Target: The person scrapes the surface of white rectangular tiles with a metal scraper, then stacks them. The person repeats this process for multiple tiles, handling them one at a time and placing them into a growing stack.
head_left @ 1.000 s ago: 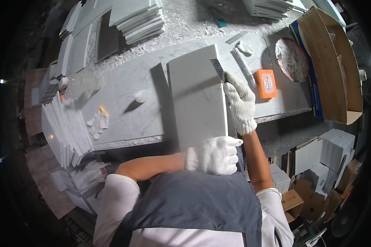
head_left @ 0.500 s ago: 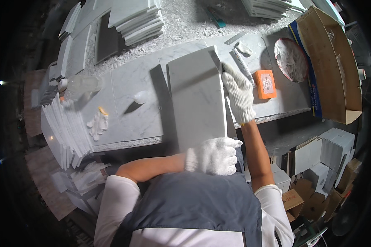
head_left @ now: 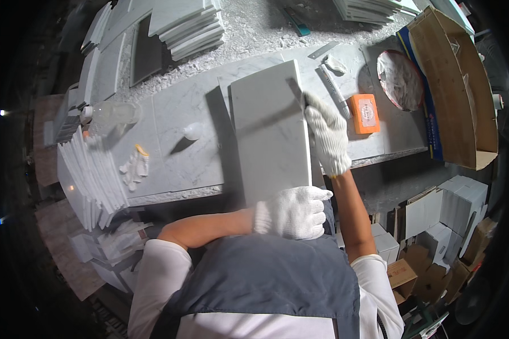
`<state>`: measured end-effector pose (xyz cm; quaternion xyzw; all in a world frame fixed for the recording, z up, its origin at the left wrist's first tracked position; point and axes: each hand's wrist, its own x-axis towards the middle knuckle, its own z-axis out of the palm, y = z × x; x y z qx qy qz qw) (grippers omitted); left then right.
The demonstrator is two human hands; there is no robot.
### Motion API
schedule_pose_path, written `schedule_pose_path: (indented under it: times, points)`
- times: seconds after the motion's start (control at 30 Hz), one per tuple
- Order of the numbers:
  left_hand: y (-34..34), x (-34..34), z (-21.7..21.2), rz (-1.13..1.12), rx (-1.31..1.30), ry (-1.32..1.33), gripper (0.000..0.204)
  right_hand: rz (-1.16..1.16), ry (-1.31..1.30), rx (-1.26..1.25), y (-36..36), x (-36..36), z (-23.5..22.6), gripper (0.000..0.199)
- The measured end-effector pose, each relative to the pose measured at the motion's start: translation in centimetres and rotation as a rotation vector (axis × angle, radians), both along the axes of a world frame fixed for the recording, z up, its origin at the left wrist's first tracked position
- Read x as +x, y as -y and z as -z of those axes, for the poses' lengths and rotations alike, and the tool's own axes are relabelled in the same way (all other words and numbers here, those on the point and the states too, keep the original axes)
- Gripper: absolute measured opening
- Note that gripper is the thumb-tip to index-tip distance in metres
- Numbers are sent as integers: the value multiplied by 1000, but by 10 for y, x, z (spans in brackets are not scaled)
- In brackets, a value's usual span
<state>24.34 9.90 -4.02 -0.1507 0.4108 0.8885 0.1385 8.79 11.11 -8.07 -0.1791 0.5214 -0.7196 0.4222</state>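
Gripping grey tile (head_left: 268, 133): left hand (head_left: 291, 212), right hand (head_left: 327, 135); orange block (head_left: 363, 113) beside.

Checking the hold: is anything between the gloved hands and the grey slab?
Nothing visible. The left hand grips the slab at its near end, and the right hand rests on its right edge.

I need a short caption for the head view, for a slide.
Two gloved hands, left hand and right hand, hold a grey stone slab on a marble workbench.

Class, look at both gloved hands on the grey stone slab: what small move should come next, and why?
Probably slide the right hand further up the slab edge, since the left hand already steadies the near end, which overhangs the workbench.
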Motion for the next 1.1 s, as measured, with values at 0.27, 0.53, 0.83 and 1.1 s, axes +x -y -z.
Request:
schedule_pose_path:
  times: [0.27,0.53,0.83,1.1]
  points:
    - [-8,-13,32,96,-1576,-1026,12,-77,207,-104,-98,-2,20,46]
    - [-14,-44,37,334,-1850,-815,4,267,364,-20,-120,-27,27,61]
    - [74,-29,98,35,-3245,-431,42,347,389,89,-142,-31,40,51]
    - [-1,-55,9,379,-1404,-807,32,288,556,-67,-139,-39,54,31]
